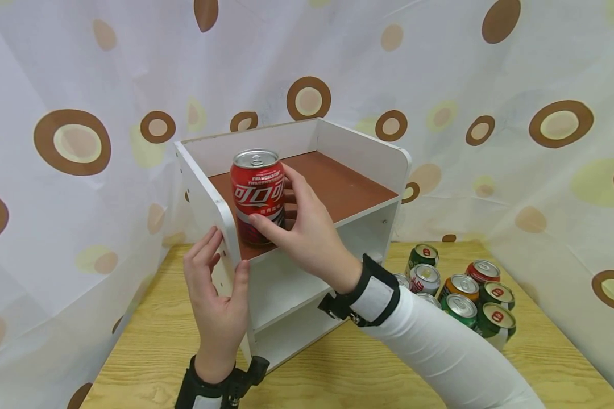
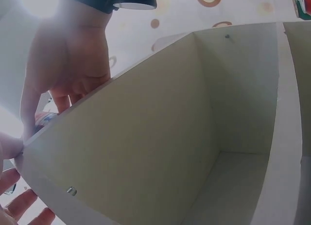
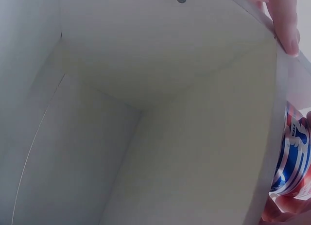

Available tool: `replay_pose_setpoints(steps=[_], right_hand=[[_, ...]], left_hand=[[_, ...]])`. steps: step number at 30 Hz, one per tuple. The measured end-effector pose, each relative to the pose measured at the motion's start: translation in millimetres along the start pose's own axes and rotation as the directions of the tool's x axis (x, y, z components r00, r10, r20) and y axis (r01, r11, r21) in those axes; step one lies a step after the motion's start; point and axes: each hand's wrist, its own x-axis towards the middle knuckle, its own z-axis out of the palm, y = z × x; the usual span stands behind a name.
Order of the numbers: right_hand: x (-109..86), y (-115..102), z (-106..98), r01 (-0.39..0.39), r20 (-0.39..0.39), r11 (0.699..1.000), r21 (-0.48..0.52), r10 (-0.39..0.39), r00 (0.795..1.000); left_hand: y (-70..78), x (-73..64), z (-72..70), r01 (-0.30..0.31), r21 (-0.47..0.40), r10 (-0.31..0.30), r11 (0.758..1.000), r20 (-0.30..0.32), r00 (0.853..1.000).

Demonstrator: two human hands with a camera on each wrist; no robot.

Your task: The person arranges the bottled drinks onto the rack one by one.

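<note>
A red cola can (image 1: 258,184) stands upright at the front left corner of the brown top board of a small white shelf unit (image 1: 355,190). My right hand (image 1: 312,233) holds it from the right side, thumb across its front and fingers behind. Just below and left of the can, my left hand (image 1: 216,301) grips the unit's front left corner, thumb at the board's front edge and fingers on the outer side panel. In the right wrist view, the lower part of the can (image 3: 294,157) shows beyond the board edge.
Several drink cans (image 1: 460,307), green, red, orange and silver, stand on the wooden table (image 1: 552,352) right of the unit. Raised white walls border the top board at left, back and right. Two compartments lie below it. A patterned curtain (image 1: 440,62) hangs behind.
</note>
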Motion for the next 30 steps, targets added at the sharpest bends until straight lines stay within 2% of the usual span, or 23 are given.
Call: replay_pose_setpoints(steps=[3,9,15,24,30], right_hand=[[-0.4,-1.4,2.1,0.009,0.000,1.000,-0.007,-0.009,1.000],[-0.9,-3.9,5.3,0.034,0.004,0.999,-0.025,-0.034,0.999],[-1.5,-5.5,9.6,0.051,0.008,0.998,-0.043,-0.051,0.999],[-2.9,-6.5,11.3,0.049,0.002,0.997,-0.056,-0.049,0.999],[-2.8,-5.5,11.6,0.084,0.023,0.994,-0.073,-0.082,0.996]], left_hand=[[-0.7,-0.2,0.7,-0.031,0.002,0.031,1.000,-0.011,0.999],[-1.4,0.6,1.5,-0.054,-0.002,0.054,0.999,-0.020,0.998],[-0.4,-0.2,0.8,0.001,0.002,-0.001,1.000,-0.006,1.000],[0.3,-0.7,0.8,0.015,0.005,-0.015,1.000,0.010,1.000],[-2.5,-0.7,-0.1,0.014,0.011,-0.014,1.000,0.006,1.000]])
